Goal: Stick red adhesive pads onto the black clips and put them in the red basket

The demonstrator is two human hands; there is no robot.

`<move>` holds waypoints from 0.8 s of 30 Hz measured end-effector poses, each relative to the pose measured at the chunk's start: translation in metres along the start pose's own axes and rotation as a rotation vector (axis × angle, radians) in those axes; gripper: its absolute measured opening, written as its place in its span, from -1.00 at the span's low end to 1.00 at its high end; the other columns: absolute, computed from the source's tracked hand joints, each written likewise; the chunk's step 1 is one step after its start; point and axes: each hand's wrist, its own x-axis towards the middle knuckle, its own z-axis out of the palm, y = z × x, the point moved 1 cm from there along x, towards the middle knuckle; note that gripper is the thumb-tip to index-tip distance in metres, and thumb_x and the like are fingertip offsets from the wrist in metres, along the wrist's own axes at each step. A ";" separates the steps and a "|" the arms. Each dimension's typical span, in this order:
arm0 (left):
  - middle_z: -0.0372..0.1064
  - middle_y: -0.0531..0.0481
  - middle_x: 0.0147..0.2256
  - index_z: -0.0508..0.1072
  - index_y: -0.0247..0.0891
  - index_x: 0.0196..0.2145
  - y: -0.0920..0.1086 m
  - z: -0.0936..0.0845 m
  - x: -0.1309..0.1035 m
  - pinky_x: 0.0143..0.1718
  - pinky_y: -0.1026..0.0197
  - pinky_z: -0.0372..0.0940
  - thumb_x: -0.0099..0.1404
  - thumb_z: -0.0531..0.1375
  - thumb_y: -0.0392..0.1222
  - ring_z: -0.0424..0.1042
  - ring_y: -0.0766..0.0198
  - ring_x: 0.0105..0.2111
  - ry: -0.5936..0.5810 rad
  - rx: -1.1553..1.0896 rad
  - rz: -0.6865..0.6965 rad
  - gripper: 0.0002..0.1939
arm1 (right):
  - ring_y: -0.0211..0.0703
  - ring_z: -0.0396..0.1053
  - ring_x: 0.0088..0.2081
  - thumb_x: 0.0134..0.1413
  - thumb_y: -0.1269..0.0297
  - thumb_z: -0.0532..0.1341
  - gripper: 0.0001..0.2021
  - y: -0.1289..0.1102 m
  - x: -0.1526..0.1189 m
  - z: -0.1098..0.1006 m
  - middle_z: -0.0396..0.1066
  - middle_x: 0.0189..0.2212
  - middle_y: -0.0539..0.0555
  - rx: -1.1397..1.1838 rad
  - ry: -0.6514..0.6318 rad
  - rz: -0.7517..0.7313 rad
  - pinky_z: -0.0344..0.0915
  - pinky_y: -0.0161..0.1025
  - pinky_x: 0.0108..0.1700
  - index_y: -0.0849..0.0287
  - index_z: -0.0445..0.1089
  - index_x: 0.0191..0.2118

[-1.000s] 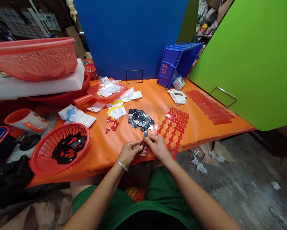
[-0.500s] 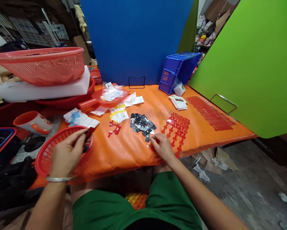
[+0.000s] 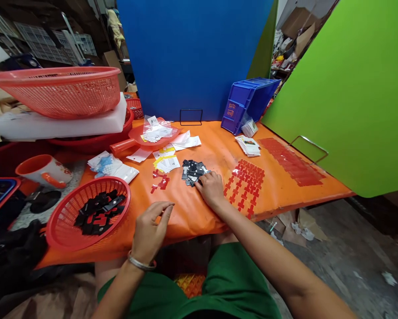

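My left hand (image 3: 152, 226) hangs over the front of the orange table, right of the red basket (image 3: 54, 221). Its thumb and forefinger are curled close together, and nothing shows between them. Black and red pieces (image 3: 99, 212) lie in that basket. At the table's middle, my right hand (image 3: 211, 187) rests its fingertips on the lower right side of a pile of black and grey pieces (image 3: 192, 171); whatever the fingers pinch is hidden. Loose red pieces (image 3: 160, 180) lie left of the pile. Rows of red cross-shaped pieces (image 3: 247, 181) lie right of my right hand.
A blue bin (image 3: 237, 104) stands on its side at the back, near a stack of cards (image 3: 248, 145). A red scoop (image 3: 125, 144) holds white cards. Farther left are a mug (image 3: 59, 173) and stacked baskets (image 3: 75, 97). Blue and green boards rise behind.
My left hand has moved right, away from the basket, and the dark red piece it held is gone from its fingers. My right hand has shifted up and left onto the pile.
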 end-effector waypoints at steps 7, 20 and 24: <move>0.49 -0.07 -0.29 0.54 -0.24 -0.30 -0.019 0.018 0.003 -0.24 0.29 0.30 0.19 0.18 -0.05 0.44 0.22 -0.29 -0.093 -0.235 -0.253 -0.76 | -0.02 0.27 -0.20 0.22 0.31 0.04 -0.77 -0.005 -0.007 -0.025 0.42 -0.31 0.16 0.200 0.094 -0.056 0.17 -0.11 -0.13 0.14 0.43 -0.33; 0.50 -0.04 -0.40 0.54 -0.28 -0.28 -0.011 0.046 0.011 -0.32 0.28 0.33 0.11 0.25 -0.09 0.45 0.23 -0.39 -0.298 -0.394 -0.331 -0.75 | -0.21 0.29 -0.44 0.15 0.20 0.09 -0.73 -0.021 -0.051 -0.061 0.32 -0.54 0.01 0.913 -0.131 0.184 0.22 -0.29 -0.36 0.17 0.44 -0.45; 0.52 -0.04 -0.33 0.55 -0.19 -0.31 -0.027 0.053 0.009 -0.23 0.18 0.34 0.20 0.18 -0.19 0.47 0.19 -0.32 -0.098 0.015 -0.011 -0.85 | -0.13 0.35 -0.32 0.10 0.31 0.14 -0.85 -0.012 -0.059 -0.053 0.42 -0.40 0.09 0.790 -0.090 0.168 0.26 -0.22 -0.26 0.17 0.46 -0.29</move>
